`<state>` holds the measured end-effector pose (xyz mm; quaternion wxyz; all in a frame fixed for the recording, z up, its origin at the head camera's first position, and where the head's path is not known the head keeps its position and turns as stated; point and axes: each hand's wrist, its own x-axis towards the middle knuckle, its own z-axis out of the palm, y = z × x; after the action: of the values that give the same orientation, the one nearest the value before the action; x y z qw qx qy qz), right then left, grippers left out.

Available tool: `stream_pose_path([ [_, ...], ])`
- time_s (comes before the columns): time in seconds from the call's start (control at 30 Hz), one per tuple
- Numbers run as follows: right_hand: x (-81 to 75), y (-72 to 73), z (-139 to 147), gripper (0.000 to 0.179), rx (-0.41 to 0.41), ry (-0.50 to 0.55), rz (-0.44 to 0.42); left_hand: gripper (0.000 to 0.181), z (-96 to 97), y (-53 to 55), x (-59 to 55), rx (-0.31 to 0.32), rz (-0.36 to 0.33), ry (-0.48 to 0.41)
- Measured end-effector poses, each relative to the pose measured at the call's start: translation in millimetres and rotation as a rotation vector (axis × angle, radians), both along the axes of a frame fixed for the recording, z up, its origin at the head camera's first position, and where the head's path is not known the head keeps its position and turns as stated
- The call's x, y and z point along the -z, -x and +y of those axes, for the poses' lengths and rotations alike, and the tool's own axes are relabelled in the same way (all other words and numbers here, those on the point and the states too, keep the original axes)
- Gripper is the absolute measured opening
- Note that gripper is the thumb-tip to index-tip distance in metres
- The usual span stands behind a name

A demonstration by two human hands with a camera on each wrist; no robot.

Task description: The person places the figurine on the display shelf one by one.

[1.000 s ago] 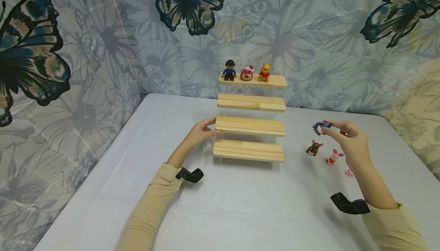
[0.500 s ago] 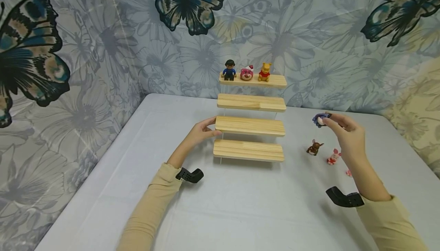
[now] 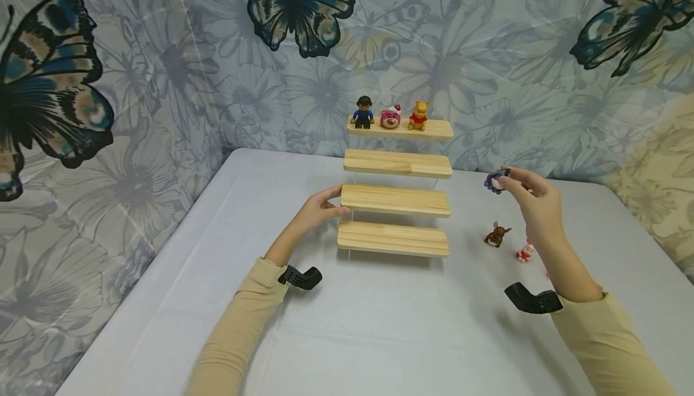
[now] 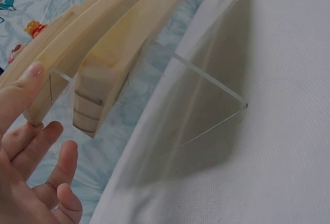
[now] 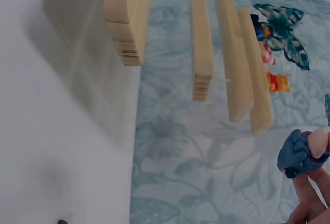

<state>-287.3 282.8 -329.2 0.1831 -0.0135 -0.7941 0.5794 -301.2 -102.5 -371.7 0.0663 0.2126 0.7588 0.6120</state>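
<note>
My left hand (image 3: 321, 207) grips the left end of the third shelf down on a stepped wooden display stand (image 3: 396, 200). In the left wrist view, the thumb (image 4: 32, 74) lies on the board and fingertips touch its underside. Out to the right, my right hand (image 3: 539, 203) pinches a small blue toy figurine (image 3: 494, 182) between thumb and fingers, held above the table. The right wrist view shows this figurine (image 5: 301, 152) at the fingertips, its front partly covered. On the top shelf stand a black-haired doll (image 3: 363, 113), a pink bear head (image 3: 390, 117) and a yellow bear in red (image 3: 418, 116).
A brown animal figurine (image 3: 496, 235) stands on the white table (image 3: 401, 323), right of the stand. Near it, a pink-and-red figurine (image 3: 525, 252) is partly behind the right forearm. A butterfly-print cloth (image 3: 303, 82) hangs behind the stand.
My right hand has moved up and left with the blue figurine, away from the figurines on the table. The left hand stays on the shelf end.
</note>
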Motion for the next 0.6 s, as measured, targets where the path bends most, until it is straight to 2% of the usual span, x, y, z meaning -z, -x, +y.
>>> stream_pose_path([
  [0.03,-5.1,-2.5,-6,0.036,-0.007,0.042,0.007,0.061,0.0,-0.3,-0.1,0.001,0.002,-0.001],
  [0.1,2.6,7.5,1,0.033,-0.025,0.106,0.044,0.061,-0.2,-0.9,-0.4,0.003,0.003,-0.004],
  [0.17,4.0,12.1,2,0.032,-0.028,0.072,0.061,0.061,-0.3,-1.2,-0.6,0.0,0.004,-0.003],
  [0.23,-2.1,9.2,-4,0.032,-0.041,0.103,0.067,0.061,-0.6,-1.5,-1.0,-0.01,-0.001,0.001],
  [0.33,-20.5,-3.3,-22,0.034,-0.049,0.005,0.066,0.06,-0.8,-1.9,-1.6,-0.022,-0.01,0.008],
  [0.37,-24.4,-5.8,-27,0.035,-0.049,0.008,0.074,0.06,-1.0,-2.0,-1.8,-0.024,-0.011,0.01],
  [0.4,-25.8,-5.9,-29,0.033,-0.063,0.057,0.092,0.06,-1.1,-2.0,-2.1,-0.027,-0.014,0.009],
  [0.6,-35.7,-8.8,-44,0.033,-0.06,0.036,0.096,0.06,-0.9,-1.6,-2.1,-0.007,-0.002,0.005],
])
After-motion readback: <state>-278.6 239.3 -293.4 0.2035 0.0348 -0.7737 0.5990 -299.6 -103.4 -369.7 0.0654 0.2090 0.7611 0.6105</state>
